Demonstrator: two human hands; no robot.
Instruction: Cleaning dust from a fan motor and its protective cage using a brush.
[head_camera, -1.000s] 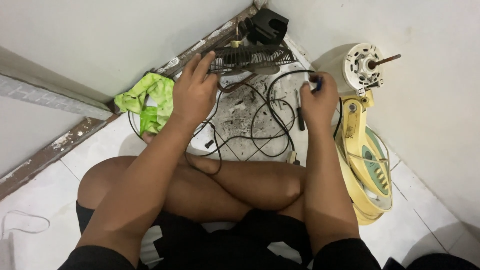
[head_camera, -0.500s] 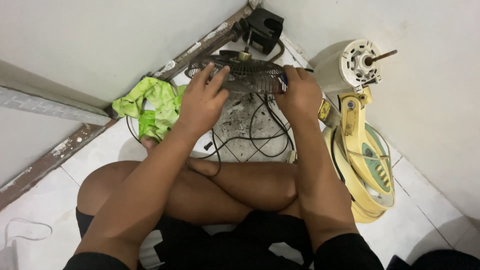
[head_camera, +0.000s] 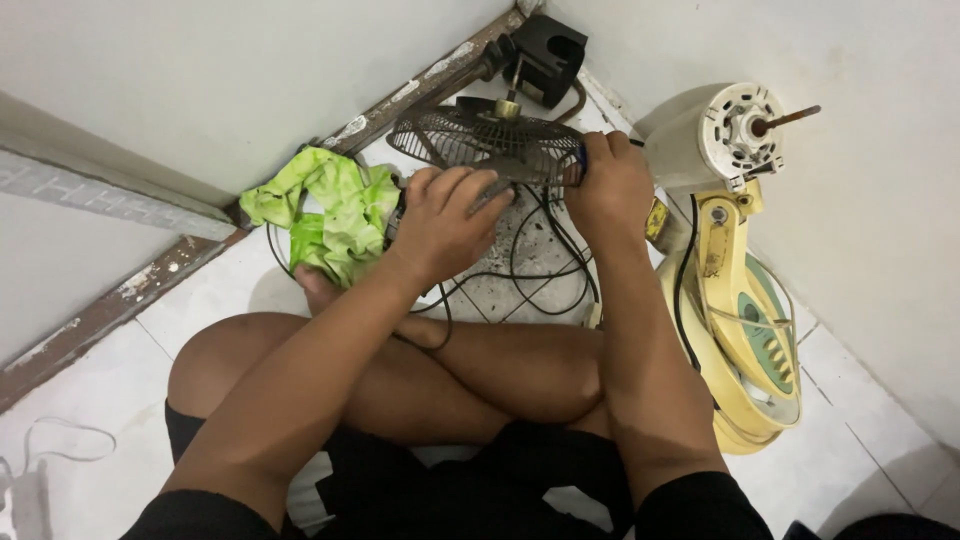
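Two hands grip a dusty wire fan guard (head_camera: 487, 140) near the floor's far corner: left hand (head_camera: 447, 222) on its near rim, right hand (head_camera: 610, 180) apparently closed around its right edge. Green cloth (head_camera: 325, 210) lies just left; a yellow fan body (head_camera: 735, 290) lies right.

The fan grille (head_camera: 487, 143) is thin dark wire metal, dull and dusty, with a small brass-coloured hub at its middle. The green rag (head_camera: 330, 213) is soft crumpled cloth, matt. The fan motor (head_camera: 712, 137) has a smooth cream plastic casing with a white vented face and a rusty brown metal shaft. The fan stand (head_camera: 738, 330) is glossy yellowed plastic with a green panel. The cables (head_camera: 540, 262) wear smooth black rubbery sheathing. The black block (head_camera: 545, 62) in the corner looks like matt plastic. The floor (head_camera: 120, 385) is glossy white tile, gritty with dark specks near the grille. The door frame (head_camera: 105, 310) is rough brown wood with flaking white paint.
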